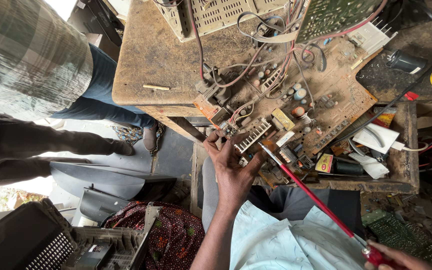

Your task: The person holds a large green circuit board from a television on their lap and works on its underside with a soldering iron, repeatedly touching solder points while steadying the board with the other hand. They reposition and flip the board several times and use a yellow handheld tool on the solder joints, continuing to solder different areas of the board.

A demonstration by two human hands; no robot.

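The left hand (231,167) has its fingers (215,141) spread and curled, pinching the near edge of the brown circuit board (296,95) beside a ribbed metal heat sink (254,135). The right hand (393,257), low at the near right, is closed around a long red probe (311,195) whose tip rests on the board. Probing seems under way; moving on calls for a steady tip. The board lies on the worn tabletop (151,55).

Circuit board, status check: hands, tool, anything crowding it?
Left hand grips circuit board edge. Right hand holds red screwdriver, tip at board. Loose wires crowd components.
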